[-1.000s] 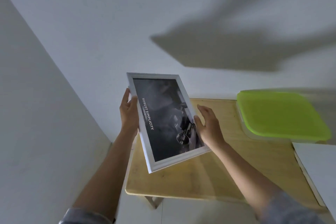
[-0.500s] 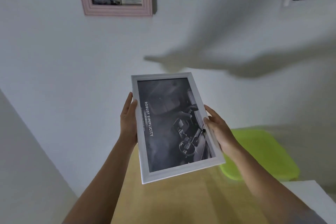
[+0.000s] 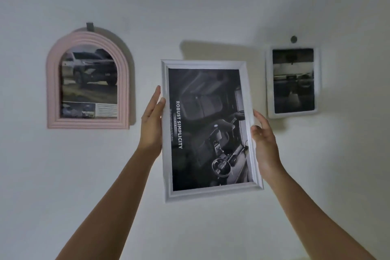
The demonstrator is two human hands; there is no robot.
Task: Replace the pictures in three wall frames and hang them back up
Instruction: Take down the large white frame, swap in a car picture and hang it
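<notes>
White-framed and upright, the picture frame [image 3: 207, 129] has risen from above the tabletop to the wall [image 3: 190, 6], between two hung frames; tabletop and green lid are gone from view. The left hand [image 3: 150, 124] and right hand [image 3: 263, 141] clamp its long sides, arms stretched upward. Three frames show: pink arched frame [image 3: 88, 82], small white frame [image 3: 293, 81], and this one.

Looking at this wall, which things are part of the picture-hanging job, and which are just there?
Part of the job:
- white frame, held at its sides by the left hand and right hand
- pink arched frame, hanging
- small white frame, hanging
- the hooks above them: grey hook, round hook

Just there:
- bare wall
</notes>
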